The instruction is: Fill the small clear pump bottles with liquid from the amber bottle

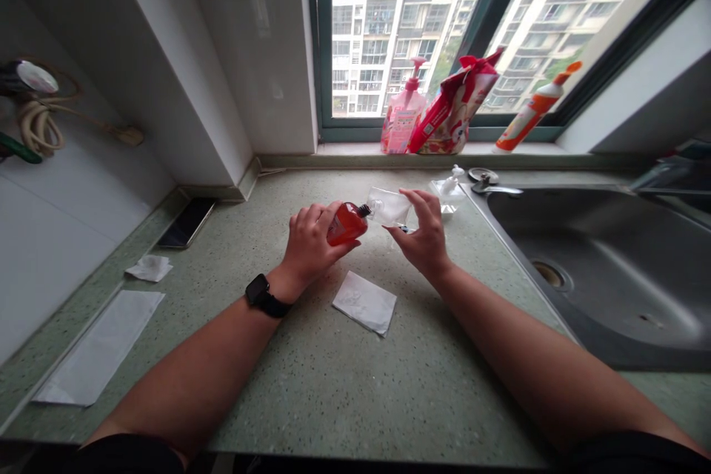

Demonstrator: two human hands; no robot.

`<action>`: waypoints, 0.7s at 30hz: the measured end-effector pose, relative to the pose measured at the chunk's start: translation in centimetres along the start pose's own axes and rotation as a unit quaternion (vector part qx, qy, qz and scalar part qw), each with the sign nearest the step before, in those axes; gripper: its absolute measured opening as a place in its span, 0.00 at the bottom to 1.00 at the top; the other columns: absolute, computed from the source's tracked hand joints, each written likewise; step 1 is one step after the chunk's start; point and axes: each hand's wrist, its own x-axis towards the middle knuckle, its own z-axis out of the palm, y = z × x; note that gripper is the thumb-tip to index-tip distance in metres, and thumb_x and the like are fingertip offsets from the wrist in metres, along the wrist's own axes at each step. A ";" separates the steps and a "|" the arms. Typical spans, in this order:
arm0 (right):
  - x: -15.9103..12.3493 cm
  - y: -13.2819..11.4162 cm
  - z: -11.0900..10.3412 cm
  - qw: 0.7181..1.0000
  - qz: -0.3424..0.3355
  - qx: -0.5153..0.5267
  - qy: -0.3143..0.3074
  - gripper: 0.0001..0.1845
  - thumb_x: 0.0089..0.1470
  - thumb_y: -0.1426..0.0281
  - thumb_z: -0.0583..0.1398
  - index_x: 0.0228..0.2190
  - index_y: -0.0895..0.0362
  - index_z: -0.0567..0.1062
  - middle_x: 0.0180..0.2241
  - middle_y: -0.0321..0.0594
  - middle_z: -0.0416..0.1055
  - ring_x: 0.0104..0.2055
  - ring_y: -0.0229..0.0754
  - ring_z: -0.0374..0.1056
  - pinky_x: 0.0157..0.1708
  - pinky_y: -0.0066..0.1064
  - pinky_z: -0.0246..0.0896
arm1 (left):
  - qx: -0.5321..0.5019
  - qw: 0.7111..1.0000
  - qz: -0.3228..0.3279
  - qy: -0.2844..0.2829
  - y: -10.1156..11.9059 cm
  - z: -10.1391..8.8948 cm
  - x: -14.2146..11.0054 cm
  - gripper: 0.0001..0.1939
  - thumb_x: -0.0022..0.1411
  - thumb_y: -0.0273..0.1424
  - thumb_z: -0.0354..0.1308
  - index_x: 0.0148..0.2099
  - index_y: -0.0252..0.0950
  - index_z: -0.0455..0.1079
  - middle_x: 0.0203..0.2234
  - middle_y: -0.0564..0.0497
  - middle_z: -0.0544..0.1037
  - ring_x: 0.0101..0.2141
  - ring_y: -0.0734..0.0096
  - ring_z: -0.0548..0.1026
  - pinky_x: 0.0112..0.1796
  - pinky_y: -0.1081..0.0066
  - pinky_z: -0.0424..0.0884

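the left hand [311,241] is closed around one small bottle of red-orange liquid [345,224], which sits tilted in the grip with its dark neck pointing right, out past the thumb side; the right hand [419,226] pinches one clear plastic pouch [389,207] between thumb and fingers, its end touching that neck; both hands hover over the speckled green countertop [333,392], nearer its back edge; three white paper sheets [365,303] lie on it, one just below the hands, two toward the left edge; one phone [187,222] lies by that edge; one steel sink [589,274] is set along the right edge.
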 end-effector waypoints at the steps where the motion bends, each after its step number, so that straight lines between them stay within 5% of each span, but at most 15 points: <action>1: 0.0 -0.1 -0.1 1.000 -0.003 -0.004 0.000 0.38 0.57 0.68 0.71 0.66 0.45 0.70 0.56 0.47 0.70 0.61 0.61 0.70 0.61 0.61 0.72 | 0.000 1.000 0.000 0.000 0.0 0.0 0.0 0.46 0.63 0.61 0.70 0.73 0.43 0.67 0.56 0.41 0.78 0.53 0.46 0.74 0.55 0.52 0.66; 21: 0.5 -0.6 -0.5 0.999 -0.035 -0.016 -0.009 0.40 0.55 0.74 0.67 0.67 0.46 0.70 0.58 0.49 0.69 0.61 0.60 0.70 0.61 0.62 0.72 | -0.016 0.999 -0.010 -0.029 0.4 -0.3 0.2 0.45 0.62 0.60 0.71 0.72 0.44 0.67 0.55 0.43 0.79 0.53 0.48 0.74 0.54 0.54 0.66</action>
